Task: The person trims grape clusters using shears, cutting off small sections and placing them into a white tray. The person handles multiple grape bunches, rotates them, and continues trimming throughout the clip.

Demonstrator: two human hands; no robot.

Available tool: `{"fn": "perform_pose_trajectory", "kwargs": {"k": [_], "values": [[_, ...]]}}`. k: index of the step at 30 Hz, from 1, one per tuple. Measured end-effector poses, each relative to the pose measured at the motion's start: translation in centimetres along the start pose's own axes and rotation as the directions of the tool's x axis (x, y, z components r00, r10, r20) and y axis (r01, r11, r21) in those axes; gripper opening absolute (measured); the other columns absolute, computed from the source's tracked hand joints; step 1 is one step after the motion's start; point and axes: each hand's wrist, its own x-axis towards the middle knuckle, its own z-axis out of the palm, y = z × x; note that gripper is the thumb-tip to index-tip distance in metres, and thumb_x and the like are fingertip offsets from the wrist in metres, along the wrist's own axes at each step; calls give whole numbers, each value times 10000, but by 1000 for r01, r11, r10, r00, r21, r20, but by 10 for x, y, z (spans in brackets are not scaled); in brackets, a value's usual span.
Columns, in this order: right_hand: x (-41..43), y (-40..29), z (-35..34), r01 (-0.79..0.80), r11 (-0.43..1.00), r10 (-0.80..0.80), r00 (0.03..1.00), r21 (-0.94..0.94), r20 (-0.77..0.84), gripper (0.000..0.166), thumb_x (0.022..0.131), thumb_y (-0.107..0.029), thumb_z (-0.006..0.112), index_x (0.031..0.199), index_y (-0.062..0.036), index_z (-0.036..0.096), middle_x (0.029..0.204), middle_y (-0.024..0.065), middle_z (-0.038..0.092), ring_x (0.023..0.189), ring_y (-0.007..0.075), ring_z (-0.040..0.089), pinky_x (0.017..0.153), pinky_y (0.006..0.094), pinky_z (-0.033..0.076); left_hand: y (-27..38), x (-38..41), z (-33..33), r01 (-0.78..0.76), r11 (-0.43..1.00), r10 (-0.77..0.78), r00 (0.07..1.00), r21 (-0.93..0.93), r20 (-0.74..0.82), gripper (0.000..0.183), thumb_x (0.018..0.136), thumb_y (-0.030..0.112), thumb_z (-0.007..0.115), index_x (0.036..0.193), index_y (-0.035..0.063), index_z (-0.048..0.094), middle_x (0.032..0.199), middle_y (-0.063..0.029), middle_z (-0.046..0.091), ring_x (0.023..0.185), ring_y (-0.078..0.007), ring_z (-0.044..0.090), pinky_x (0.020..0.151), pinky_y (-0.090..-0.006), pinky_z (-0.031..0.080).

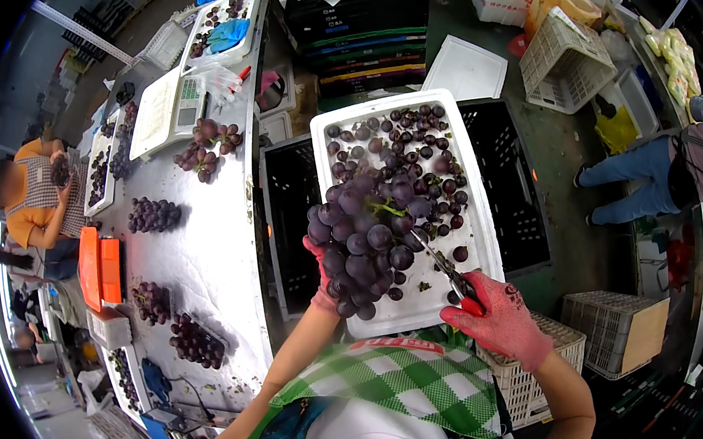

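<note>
My left hand (323,280), in a red glove, holds a large bunch of dark purple grapes (361,246) from its left side; the grapes hide most of the fingers. In my right hand (500,319), gloved in pink-red, are red-handled snips (456,282), their blades reaching up into the right side of the bunch near a green stem (384,208). Whether the blades touch a grape I cannot tell. Under the bunch lies a white foam tray (477,231) scattered with loose grapes (423,137) and bits of stem.
A metal table (207,269) at the left carries grape bunches (154,215), a scale (169,107) and an orange container (99,268). Black crates (503,164) lie beneath the tray. One person (43,196) stands across the table, another (681,153) at the far right.
</note>
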Motion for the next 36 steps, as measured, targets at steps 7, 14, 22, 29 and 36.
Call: {"fn": "perform_pose_trajectory", "kwargs": {"k": [7,14,22,29,36], "values": [[-2,12,26,280,960,-280,951,-19,-131,493,686,-292,726,1017,4,512,792,107,551,667,196,521,611,294,437,5,-1,19,-104,986,105,994,132,5,554,845,503,385,1231,107,345,1223,-79,433,1033,-211,490,877,-395,427],[-7,-8,3,308,567,-629,760,-764,-161,392,679,-337,645,917,-66,494,750,62,541,688,231,556,657,360,392,13,-1,46,-247,931,241,969,268,56,466,880,425,388,1197,84,368,1192,-79,464,1003,-202,515,866,-411,435],[-3,-39,-9,224,430,-457,890,-875,4,454,656,-360,651,971,-67,505,800,65,508,787,225,518,781,380,367,9,-9,20,-342,916,295,929,212,223,463,924,377,318,1280,84,266,1375,-75,269,1218,-163,329,1024,-331,280],[5,-52,-12,256,303,-425,899,-918,110,388,690,-377,620,884,-73,478,777,60,519,769,212,539,755,355,361,12,-13,-5,-181,983,186,957,-44,224,518,903,437,323,1306,117,256,1372,-40,275,1198,-163,342,1016,-306,287],[12,-53,-14,334,292,-394,896,-896,205,400,728,-397,585,884,-52,454,774,81,522,738,216,548,740,350,353,12,-12,5,-184,979,182,983,89,30,622,848,529,383,1336,173,238,1356,-15,294,1165,-176,377,966,-318,348]]}}
